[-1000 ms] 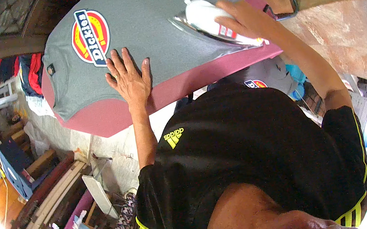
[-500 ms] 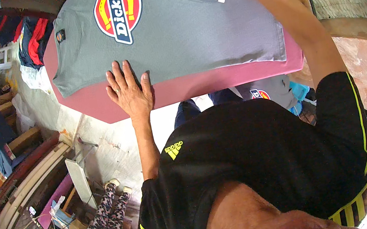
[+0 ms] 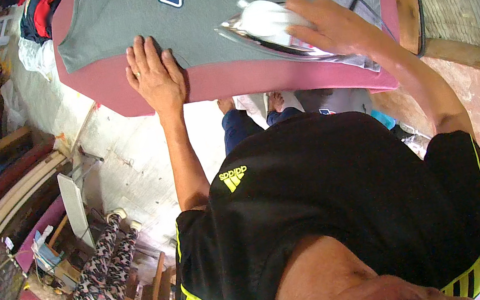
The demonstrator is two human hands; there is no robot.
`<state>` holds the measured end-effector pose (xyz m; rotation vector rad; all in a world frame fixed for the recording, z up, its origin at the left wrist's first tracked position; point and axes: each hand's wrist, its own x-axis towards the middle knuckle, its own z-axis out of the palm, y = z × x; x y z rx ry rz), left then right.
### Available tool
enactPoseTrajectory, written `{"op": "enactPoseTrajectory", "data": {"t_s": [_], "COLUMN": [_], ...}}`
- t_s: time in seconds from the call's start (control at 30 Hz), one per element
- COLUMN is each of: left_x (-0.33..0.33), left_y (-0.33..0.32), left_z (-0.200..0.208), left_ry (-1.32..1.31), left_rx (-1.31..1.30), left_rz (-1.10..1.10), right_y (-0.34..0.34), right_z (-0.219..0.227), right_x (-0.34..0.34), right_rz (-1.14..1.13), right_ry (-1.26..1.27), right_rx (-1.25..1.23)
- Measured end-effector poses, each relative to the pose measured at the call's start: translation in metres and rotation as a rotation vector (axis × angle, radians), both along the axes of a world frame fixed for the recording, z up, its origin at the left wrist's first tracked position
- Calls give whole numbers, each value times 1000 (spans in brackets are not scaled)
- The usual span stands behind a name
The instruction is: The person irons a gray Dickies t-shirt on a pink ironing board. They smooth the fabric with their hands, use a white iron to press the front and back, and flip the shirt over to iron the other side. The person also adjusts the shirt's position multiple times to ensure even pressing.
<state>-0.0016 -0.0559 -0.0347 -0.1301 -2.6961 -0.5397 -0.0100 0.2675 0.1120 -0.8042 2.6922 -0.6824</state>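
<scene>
A grey T-shirt (image 3: 191, 38) with a red, white and yellow printed badge lies spread over a pink-covered ironing board (image 3: 112, 95). My left hand (image 3: 158, 78) rests flat near the shirt's lower left edge, fingers stretched out on the cloth. In my right hand (image 3: 327, 23) is a white clothes iron (image 3: 270, 22), gripped by its handle. The iron lies on the right part of the shirt close to the near hem, its pointed tip toward the left. The sole is hidden.
At the far left, folded dark and red clothes (image 3: 45, 11) lie beside a white plastic bag (image 3: 37, 56). A person in patterned clothes (image 3: 96, 292) is at the lower left, near boards and wooden pieces. A dark-rimmed stand (image 3: 412, 9) adjoins the board's right end.
The iron has come nearer in my right hand, from the shirt's far side to near its hem. The whole view has shifted, and my left hand stays flat on the shirt.
</scene>
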Motion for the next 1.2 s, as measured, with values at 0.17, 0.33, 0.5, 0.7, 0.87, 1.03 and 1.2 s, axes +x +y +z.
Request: {"op": "enactPoseTrajectory", "data": {"t_s": [0.17, 0.33, 0.5, 0.7, 0.87, 1.03, 1.2], "left_x": [1, -2, -4, -4, 0, -2, 5], "left_y": [-11, -13, -10, -6, -5, -3, -13], "left_z": [-8, -7, -7, -3, -3, 7, 6], "left_ry": [73, 104, 92, 70, 50, 44, 48], "left_rx": [57, -6, -8, 4, 29, 13, 115], "left_rz": [66, 47, 31, 45, 56, 99, 86], "right_y": [-53, -47, 38, 145, 201, 134, 13], "right_z": [-18, 0, -13, 13, -7, 6, 0], "right_x": [-37, -38, -18, 52, 104, 83, 32], "right_rz": [223, 282, 258, -74, -354, -444, -211], "right_ry": [-46, -64, -10, -151, -6, -303, -228], "right_rx": [-145, -90, 129, 249, 154, 65, -122]}}
